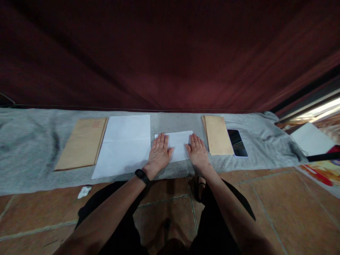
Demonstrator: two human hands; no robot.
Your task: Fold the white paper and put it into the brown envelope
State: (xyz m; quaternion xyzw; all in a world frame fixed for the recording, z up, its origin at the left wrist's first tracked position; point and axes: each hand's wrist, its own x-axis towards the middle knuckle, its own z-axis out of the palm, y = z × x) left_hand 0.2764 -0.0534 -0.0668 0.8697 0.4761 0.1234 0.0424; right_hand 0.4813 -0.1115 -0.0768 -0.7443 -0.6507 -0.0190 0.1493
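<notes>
A folded sheet of white paper (pixel 178 143) lies on the grey cloth in front of me. My left hand (pixel 159 150) rests flat over its left end, fingers stretched forward and thumb pointing inward. Over the right end, my right hand (pixel 197 150) also lies flat with its fingers extended. Both hands are open and partly cover the paper. Just left of my left hand is a larger stack or sheet of white paper (pixel 124 145) with a crease across it. Close to my right hand are brown envelopes (pixel 219 136), stacked.
Larger brown envelopes (pixel 81 143) lie at the left. A phone (pixel 237 143) sits beside the right envelopes. Grey cloth (pixel 23 152) covers the surface, with a dark red curtain (pixel 170 71) behind. A crumpled white tissue (pixel 84 191) is on the tiled floor (pixel 39 212).
</notes>
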